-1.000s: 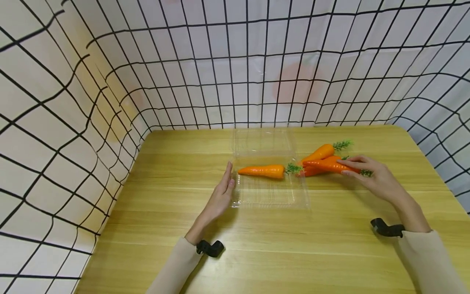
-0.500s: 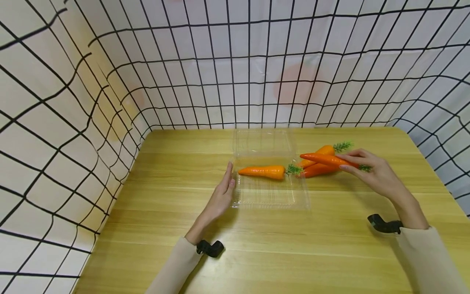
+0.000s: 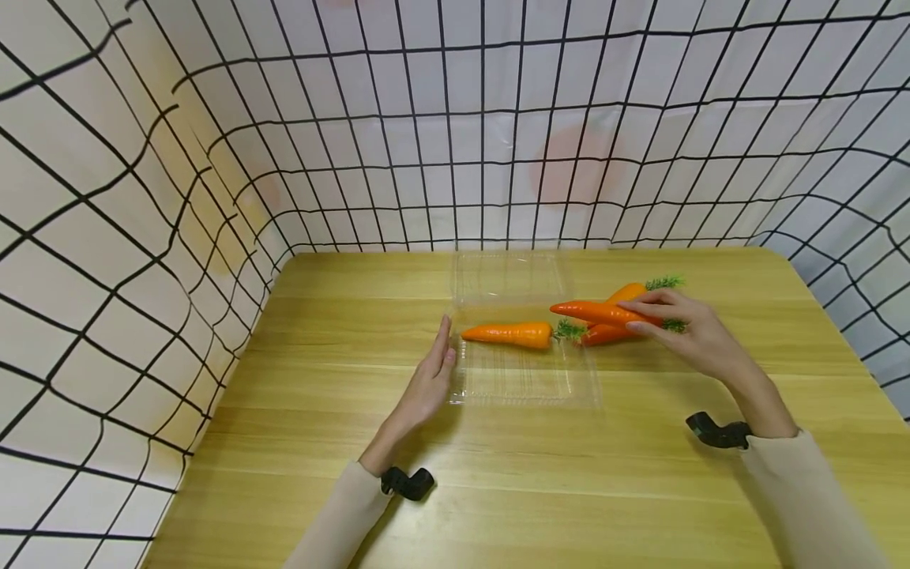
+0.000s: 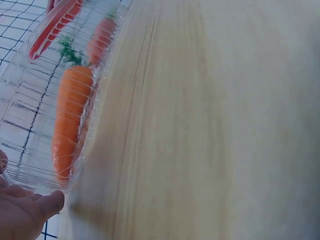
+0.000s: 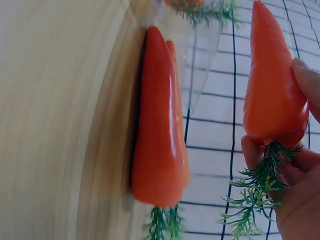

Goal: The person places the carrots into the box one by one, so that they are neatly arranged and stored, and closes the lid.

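My right hand [image 3: 693, 336] pinches a toy carrot [image 5: 274, 85] near its leafy end, tip pointing left. In the right wrist view this carrot is raised off the table, with green leaves hanging below the fingers. Under it in the head view lie a redder carrot [image 5: 157, 125] and an orange carrot [image 3: 629, 292], side by side. A clear plastic clamshell box [image 3: 526, 389] stands open in the middle. Inside lies another orange carrot [image 3: 508, 334], its leaves at the right rim. My left hand [image 3: 424, 381] rests straight-fingered against the box's left side.
The box's clear lid [image 3: 508, 273] lies folded back toward the rear. A black wire grid [image 3: 398, 162] over white sheeting borders the wooden table [image 3: 341, 411] at the back and sides. Each wrist wears a black camera mount [image 3: 407, 483].
The right hand has lifted its carrot off the others and carried it left, so its tip now reaches over the box's right edge. My left hand and the box have stayed put.
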A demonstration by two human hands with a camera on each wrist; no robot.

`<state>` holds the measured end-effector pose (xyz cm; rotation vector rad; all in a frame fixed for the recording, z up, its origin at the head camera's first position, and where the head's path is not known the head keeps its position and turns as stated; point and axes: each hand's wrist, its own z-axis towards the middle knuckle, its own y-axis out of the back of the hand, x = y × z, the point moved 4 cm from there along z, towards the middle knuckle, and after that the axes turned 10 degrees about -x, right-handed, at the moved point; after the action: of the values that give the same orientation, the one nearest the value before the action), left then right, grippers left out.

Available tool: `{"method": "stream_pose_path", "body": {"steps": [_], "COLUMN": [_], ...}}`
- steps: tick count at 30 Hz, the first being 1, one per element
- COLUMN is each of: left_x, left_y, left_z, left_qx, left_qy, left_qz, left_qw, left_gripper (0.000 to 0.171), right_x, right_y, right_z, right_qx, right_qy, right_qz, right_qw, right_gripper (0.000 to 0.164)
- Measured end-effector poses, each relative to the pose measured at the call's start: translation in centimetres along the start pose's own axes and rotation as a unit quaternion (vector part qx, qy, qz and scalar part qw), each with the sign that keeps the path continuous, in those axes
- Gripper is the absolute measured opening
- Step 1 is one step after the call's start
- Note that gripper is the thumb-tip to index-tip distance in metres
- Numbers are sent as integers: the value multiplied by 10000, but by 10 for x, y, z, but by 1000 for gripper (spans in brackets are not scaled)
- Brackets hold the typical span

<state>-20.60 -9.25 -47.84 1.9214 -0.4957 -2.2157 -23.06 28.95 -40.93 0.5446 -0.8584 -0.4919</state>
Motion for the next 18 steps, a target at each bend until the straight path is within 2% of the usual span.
{"method": "stream_pose_path", "body": {"steps": [11, 18], "left_x": [-2, -2], "left_y": [1, 0], "left_z": [-1, 0], "left_qx": [-25, -38], "left_qy": [7, -57], "left_qz": [-3, 53], "left_qw": [10000, 10000], "left_gripper": [60, 60], "right_x": [14, 20], "right_y": [-22, -30], "right_z": [10, 13], "right_qx": [209, 284], "right_qy": [628, 514], "right_qz": [401, 487], "right_qw": [9970, 9971], "right_gripper": [48, 45]}}
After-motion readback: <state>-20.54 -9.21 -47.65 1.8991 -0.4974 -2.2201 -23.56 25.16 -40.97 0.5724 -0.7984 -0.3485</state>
